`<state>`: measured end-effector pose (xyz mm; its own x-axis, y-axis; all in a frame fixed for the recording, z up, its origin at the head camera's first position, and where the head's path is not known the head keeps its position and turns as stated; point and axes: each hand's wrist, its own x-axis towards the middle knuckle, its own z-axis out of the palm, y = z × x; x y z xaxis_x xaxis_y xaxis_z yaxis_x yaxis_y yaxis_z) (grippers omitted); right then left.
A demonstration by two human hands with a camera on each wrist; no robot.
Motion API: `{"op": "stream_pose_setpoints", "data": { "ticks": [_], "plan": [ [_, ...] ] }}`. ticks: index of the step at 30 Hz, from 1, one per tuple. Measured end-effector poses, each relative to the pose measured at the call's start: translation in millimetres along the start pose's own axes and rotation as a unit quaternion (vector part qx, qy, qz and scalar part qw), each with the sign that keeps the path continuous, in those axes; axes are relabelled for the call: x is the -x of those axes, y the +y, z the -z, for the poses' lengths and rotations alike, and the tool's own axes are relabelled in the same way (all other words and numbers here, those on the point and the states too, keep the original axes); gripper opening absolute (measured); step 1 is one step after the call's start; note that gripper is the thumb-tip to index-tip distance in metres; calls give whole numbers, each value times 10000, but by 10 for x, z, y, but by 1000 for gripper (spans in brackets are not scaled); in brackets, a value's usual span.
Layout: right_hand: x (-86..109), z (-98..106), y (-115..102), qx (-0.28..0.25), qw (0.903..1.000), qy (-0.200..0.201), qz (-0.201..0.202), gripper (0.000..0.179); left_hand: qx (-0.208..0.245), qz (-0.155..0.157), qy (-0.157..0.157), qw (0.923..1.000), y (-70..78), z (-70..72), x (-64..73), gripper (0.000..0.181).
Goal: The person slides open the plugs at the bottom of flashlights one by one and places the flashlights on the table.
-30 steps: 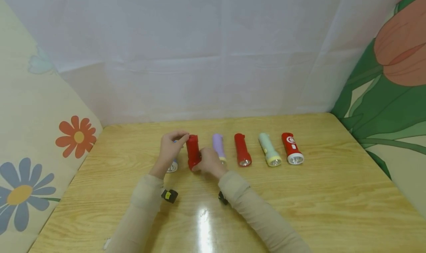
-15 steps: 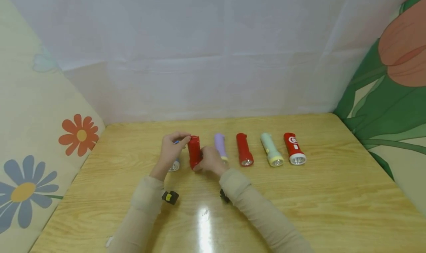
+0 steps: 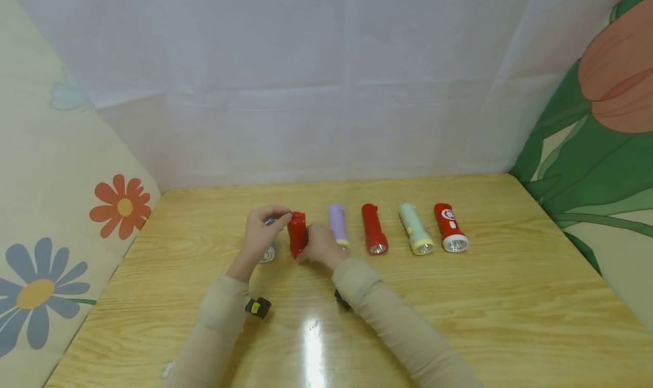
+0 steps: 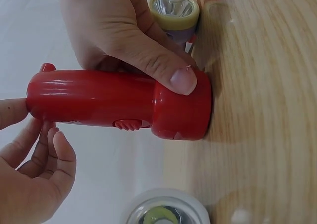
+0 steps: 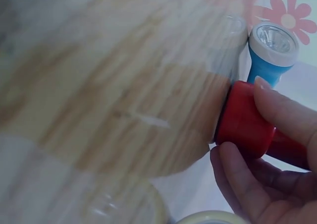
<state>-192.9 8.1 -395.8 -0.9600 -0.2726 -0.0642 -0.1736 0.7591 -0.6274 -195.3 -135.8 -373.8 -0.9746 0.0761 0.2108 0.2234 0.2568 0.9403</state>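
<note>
A red flashlight (image 3: 297, 235) stands upright on its wide head, with its tail end up. My left hand (image 3: 259, 229) pinches the tail end between thumb and fingertips. Lower down, my right hand (image 3: 321, 244) grips the head, its thumb lying along the side in the left wrist view. There the sliding switch (image 4: 129, 124) shows on the red barrel. A blue flashlight with a white rim (image 5: 265, 68) is just left of the red one, mostly hidden behind my left hand in the head view. To the right lies a purple flashlight (image 3: 336, 220), partly covered by my right hand.
Further right on the wooden table (image 3: 484, 308) lie another red flashlight (image 3: 373, 229), a pale green one with a yellow rim (image 3: 414, 227) and a red one with a white rim (image 3: 450, 227). A white cloth (image 3: 331, 81) hangs behind the table's far edge.
The upright red flashlight has turned slightly between my hands, and its tail end sits a little lower in the head view. Both hands have barely shifted; the other flashlights stay in place.
</note>
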Motion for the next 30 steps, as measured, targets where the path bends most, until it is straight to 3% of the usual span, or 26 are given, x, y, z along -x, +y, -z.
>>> {"op": "stream_pose_setpoints", "data": {
  "ticks": [11,23,30],
  "plan": [
    [-9,-20,-11,217,9997,97,81,42,-123,53,92,9999,13,6,51,16],
    [-12,-22,-18,353,9993,80,57,42,-497,704,9,9963,98,10,1,14],
    [-10,-5,-20,274,9996,-8,-20,43,-785,748,-143,9940,160,16,-20,12]
  ]
}}
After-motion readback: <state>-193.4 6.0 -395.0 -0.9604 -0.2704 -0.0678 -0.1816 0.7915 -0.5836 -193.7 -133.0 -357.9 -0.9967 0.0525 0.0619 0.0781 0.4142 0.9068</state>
